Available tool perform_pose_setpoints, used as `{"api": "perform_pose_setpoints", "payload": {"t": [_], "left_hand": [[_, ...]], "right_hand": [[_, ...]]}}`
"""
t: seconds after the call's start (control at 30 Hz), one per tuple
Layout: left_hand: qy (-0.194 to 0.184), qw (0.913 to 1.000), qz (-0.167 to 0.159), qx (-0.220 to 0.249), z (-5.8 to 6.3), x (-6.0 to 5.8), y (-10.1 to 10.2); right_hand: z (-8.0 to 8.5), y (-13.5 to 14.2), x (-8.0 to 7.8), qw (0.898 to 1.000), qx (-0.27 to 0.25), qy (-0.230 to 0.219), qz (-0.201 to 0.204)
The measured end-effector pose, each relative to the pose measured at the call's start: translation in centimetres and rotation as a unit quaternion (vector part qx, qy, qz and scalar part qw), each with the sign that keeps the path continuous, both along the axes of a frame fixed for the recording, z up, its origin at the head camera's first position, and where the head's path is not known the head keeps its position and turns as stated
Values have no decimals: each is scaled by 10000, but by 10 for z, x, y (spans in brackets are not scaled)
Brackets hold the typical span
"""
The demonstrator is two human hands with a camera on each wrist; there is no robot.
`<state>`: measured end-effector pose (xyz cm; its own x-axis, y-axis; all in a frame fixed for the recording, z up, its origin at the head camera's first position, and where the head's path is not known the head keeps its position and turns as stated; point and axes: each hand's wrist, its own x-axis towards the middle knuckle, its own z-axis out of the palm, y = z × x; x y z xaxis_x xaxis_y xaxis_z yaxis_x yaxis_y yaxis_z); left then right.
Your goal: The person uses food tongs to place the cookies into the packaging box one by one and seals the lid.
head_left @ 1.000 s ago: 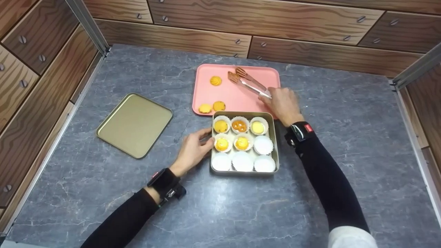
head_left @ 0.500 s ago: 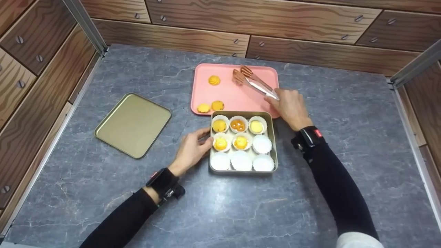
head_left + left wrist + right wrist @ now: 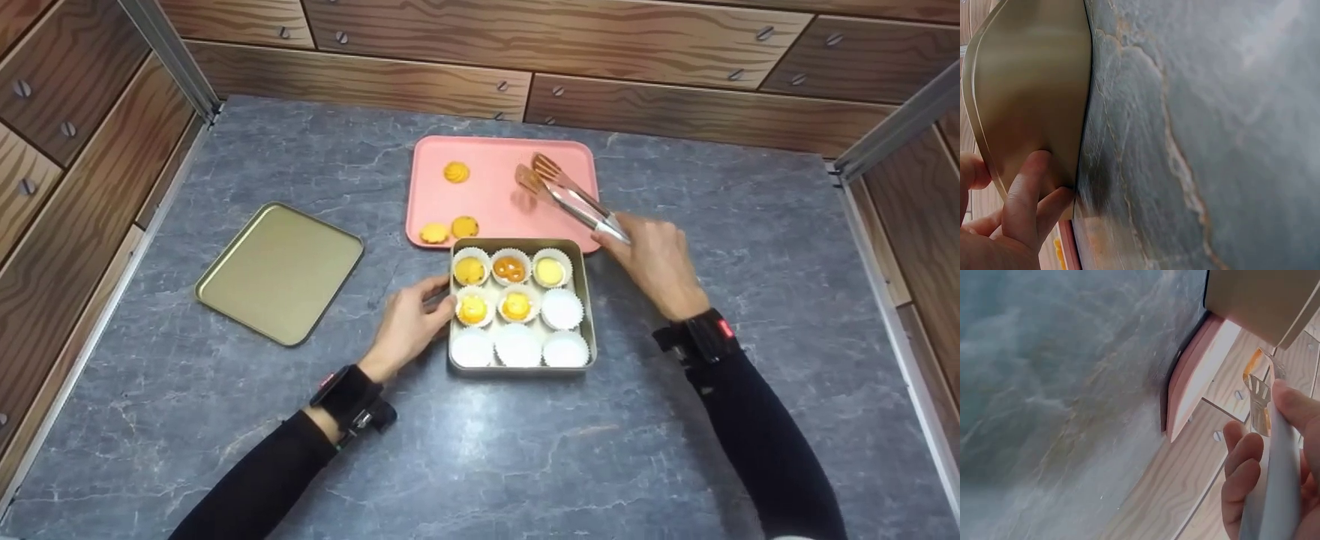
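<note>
My right hand (image 3: 660,262) grips metal tongs (image 3: 581,206) with brown slotted tips, which overlap the right part of the pink tray (image 3: 487,202) in the head view. Nothing shows between the tips. In the right wrist view the thumb and curled fingers wrap the pale handle of the tongs (image 3: 1280,478). My left hand (image 3: 409,322) touches the left side of a square gold tin (image 3: 590,322). Its fingertips rest on the tin's outer wall (image 3: 1033,95) in the left wrist view. The tin holds white paper cups; several carry yellow or orange treats (image 3: 516,306), the others show white inside (image 3: 517,346).
On the tray lie a swirled cookie (image 3: 456,172), a pale yellow cookie (image 3: 433,233) and a round cookie (image 3: 465,226). A gold lid (image 3: 281,270) lies on the grey marbled table to the left. Wood-patterned panels (image 3: 420,75) wall in the back and sides.
My right hand has drawn back toward me and to the right with the tongs, whose tips have shifted rightward over the tray. The left hand stays against the tin.
</note>
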<state>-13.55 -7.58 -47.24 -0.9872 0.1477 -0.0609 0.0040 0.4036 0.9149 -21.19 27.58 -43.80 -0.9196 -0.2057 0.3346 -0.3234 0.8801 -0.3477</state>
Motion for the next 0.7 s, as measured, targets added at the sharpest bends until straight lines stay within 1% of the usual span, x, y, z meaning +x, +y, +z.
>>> {"api": "perform_pose_setpoints", "payload": {"t": [0.3, 0.4, 0.6, 0.7], "left_hand": [[-220, 9998, 36, 0, 3, 0, -1], [-273, 9996, 42, 5, 2, 0, -2], [-113, 9999, 26, 31, 0, 0, -2], [-56, 10000, -12, -31, 0, -1, -1]], "right_hand": [[7, 6, 32, 9986, 70, 411, 327], [12, 8, 44, 9979, 87, 468, 442], [22, 16, 66, 9965, 161, 531, 623], [26, 22, 75, 9957, 196, 595, 687]]}}
